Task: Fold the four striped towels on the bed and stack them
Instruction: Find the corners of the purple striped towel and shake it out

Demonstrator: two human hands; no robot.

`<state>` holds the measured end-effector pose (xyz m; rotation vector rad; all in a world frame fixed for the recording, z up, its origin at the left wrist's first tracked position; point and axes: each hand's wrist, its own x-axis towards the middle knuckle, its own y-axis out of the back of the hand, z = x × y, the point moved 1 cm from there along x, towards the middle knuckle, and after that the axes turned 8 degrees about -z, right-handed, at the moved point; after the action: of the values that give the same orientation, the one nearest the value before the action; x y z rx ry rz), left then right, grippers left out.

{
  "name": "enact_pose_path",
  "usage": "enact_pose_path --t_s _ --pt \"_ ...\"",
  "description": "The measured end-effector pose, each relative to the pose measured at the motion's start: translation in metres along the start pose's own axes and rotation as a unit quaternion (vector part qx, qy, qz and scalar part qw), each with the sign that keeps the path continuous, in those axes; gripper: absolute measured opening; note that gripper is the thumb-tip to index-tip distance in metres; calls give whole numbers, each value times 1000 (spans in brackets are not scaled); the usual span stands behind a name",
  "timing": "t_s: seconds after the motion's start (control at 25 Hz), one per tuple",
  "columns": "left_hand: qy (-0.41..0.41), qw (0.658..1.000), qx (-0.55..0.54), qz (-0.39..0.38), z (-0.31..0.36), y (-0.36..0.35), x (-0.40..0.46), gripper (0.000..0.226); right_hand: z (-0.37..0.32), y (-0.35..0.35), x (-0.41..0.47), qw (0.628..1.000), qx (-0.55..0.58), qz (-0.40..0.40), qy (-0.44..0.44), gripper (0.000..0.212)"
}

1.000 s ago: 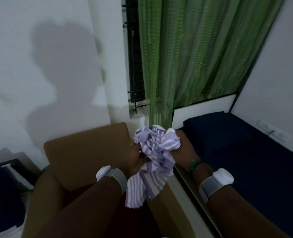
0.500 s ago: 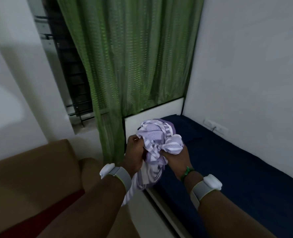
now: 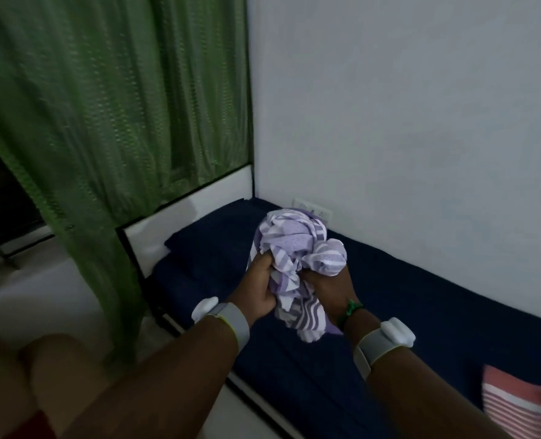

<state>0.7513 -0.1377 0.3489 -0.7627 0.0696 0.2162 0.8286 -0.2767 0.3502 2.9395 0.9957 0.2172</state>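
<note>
I have the purple striped towel (image 3: 297, 255) bunched into a ball between both hands, held up in the air over the near half of the bed (image 3: 421, 299) rather than lying on it. My left hand (image 3: 259, 289) has its fingers curled into the left side of the wad, my right hand (image 3: 326, 289) is clamped under its right side, and one loose tail hangs down between my wrists. The wad has no long axis to speak of yet — I judge the next move is to find two corners and draw my hands apart, left and right, so the cloth opens out along the mattress. Both hands sit equally near the bundle, so either can hunt for an edge. Room is good ahead: bare dark sheet toward the white headboard (image 3: 180, 217) and the wall. A red striped towel (image 3: 522, 403) lies folded flat at the lower right, well apart — I'd spread the purple one short of it.
</note>
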Motion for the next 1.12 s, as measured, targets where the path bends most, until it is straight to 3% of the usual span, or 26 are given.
enact_pose_path --t_s 0.16,0.28,0.4,0.52,0.72,0.84,0.96,1.12 --pt "24 998 33 -38 -29 -26 69 51 6 57 5 991 -120 55 -9 44" --pt "43 994 50 -90 -39 -46 112 45 -3 100 17 978 -198 48 -40 50" --pt "49 987 78 -130 -46 -59 155 38 -8 132 31 988 -140 54 -35 32" --pt "87 979 105 -153 -36 -72 203 34 -3 152 58 990 -99 96 -32 30" --pt "118 967 137 -179 -29 -82 270 43 -3 171 100 957 -178 213 -83 60" --pt "156 950 194 -187 -41 -79 294 50 2 179 120 919 -278 252 -118 27" --pt "196 946 194 -172 -56 -73 298 56 25 182 125 889 -345 257 -155 26" --pt "241 917 242 -207 -73 -67 296 29 67 178 121 899 -317 228 -197 12"
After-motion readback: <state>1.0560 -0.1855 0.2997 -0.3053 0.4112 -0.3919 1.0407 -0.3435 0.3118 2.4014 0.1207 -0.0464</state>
